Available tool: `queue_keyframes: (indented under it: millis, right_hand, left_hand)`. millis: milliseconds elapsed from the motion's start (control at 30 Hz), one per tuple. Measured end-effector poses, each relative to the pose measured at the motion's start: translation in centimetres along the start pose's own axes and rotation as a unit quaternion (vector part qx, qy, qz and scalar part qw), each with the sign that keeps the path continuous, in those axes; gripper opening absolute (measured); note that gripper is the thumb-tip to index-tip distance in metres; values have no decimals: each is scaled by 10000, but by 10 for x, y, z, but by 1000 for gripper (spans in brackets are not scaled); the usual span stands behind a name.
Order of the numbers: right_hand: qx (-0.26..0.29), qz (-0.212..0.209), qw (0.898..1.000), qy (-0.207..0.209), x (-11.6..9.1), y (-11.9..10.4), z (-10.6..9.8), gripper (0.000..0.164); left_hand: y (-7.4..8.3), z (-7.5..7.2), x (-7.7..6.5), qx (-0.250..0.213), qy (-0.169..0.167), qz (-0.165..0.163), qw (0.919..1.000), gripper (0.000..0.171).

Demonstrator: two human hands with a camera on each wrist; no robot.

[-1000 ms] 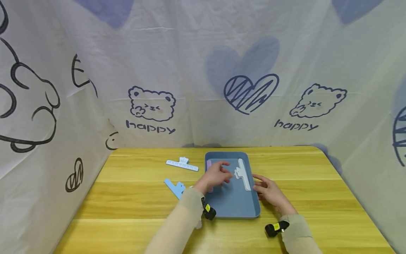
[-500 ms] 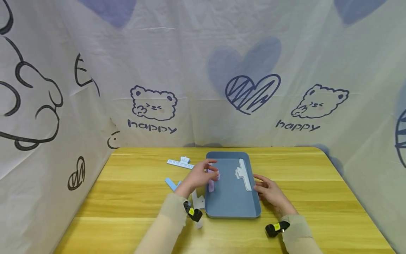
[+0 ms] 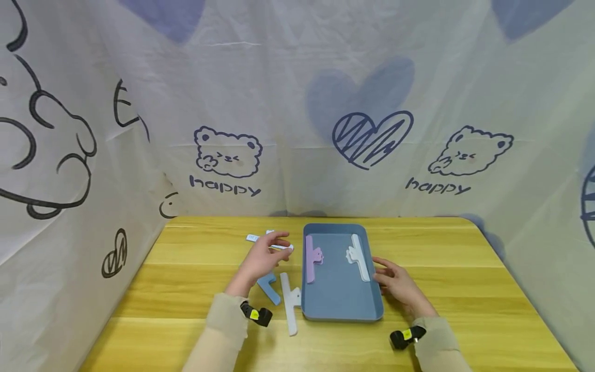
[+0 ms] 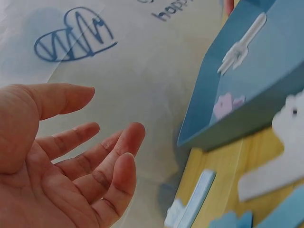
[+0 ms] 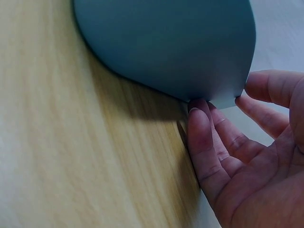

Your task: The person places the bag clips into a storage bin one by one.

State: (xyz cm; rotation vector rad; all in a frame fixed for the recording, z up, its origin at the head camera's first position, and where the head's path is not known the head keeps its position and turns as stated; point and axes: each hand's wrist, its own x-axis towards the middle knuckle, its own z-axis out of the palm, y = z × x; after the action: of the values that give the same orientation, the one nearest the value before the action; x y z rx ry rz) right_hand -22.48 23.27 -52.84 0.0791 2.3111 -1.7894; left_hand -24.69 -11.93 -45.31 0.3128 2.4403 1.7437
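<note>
My left hand [image 3: 263,256] is raised left of the blue-grey tray [image 3: 341,315], fingers spread and nothing in them. It partly covers a pale blue clip with ruler-like marks [image 3: 252,238] and a plain blue clip [image 3: 271,291] on the table. Inside the tray, a purple clip [image 3: 310,261] lies along the left wall and a white clip [image 3: 360,258] along the right. Another white clip [image 3: 288,305] lies outside, against the tray's left side. With relaxed fingers, my right hand [image 3: 398,281] touches the tray's right side; in the right wrist view its fingertips [image 5: 199,126] meet the lower edge.
A wooden table [image 3: 465,289] carries everything. Behind it hangs a whitish cloth [image 3: 297,175] printed with hearts, bears and "happy"; more cloth closes off both sides. Black cameras are strapped to both wrists.
My left hand has left the tray and moved left over the loose clips. The purple clip, covered in part before, now shows whole. My right hand has stayed at the tray's side.
</note>
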Motion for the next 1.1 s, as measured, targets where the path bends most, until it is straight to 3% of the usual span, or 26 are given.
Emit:
queue_keyframes:
  millis: [233,567,767,1100]
  right_hand:
    - [-37,17,10000,22,-1,0,0,51]
    - [-105,-30,9999,7,0,1,0,51]
    - [-73,54,9999,82,2,1,0,51]
    - [-4,40,10000,43,2,2,0,51]
  left_hand:
    - [-9,-21,-12,140,431,-195,9988,44]
    - [-25,-41,-23,881,588,-66,9944,47]
    - [-35,-44,-25,1157,575,-131,9915,42]
    - [-52,-40,-21,1143,346,-224,9926,41]
